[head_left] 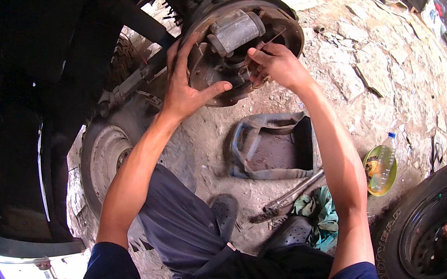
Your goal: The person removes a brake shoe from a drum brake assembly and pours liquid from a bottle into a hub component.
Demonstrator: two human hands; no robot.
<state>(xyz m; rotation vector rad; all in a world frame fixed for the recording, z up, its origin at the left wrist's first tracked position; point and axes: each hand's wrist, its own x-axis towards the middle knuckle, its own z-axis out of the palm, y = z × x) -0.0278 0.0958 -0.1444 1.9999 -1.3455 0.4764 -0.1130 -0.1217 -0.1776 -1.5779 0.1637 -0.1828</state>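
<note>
A round, rusty brake backing plate stands upright on the vehicle's axle at the top middle, with a grey metal cylinder across its upper part. My left hand lies against the plate's left edge, fingers stretched along the rim and thumb spread over its lower face. Inside the plate's right side, my right hand is closed, thumb and fingers pinched together. A thin metal rod juts up from its fingers; its lower end is hidden. Small parts behind these fingers are too dark to make out.
On the ground below sits an open cut container with brownish residue. Beside it lie a metal bar and a green cloth. A plastic bottle rests in a green bowl. Wheels flank me; the dark vehicle body fills the left.
</note>
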